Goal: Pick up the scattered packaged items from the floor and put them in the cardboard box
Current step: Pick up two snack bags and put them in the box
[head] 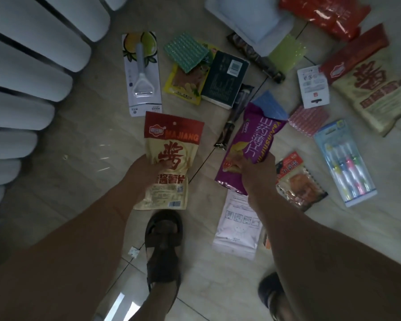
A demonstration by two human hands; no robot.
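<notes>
My left hand (pixel 144 172) grips a cream and red snack bag (pixel 169 144) by its lower half, lifted above the tiled floor. My right hand (pixel 252 172) grips a purple chip bag (pixel 252 140) near its bottom end. Several other packages lie scattered on the floor ahead: a peeler on a card (pixel 141 72), a yellow snack pouch (pixel 183 84), a dark box (pixel 225 79), a toothbrush pack (pixel 345 163), a second cream and red bag (pixel 368 84) and a white pouch (pixel 239 225). No cardboard box is in sight.
A white ribbed radiator-like unit (pixel 33 66) fills the left side. A white tray (pixel 248 17) and an orange-red bag (pixel 326 15) lie at the top. My sandalled feet (pixel 162 239) stand on the tiles below the hands.
</notes>
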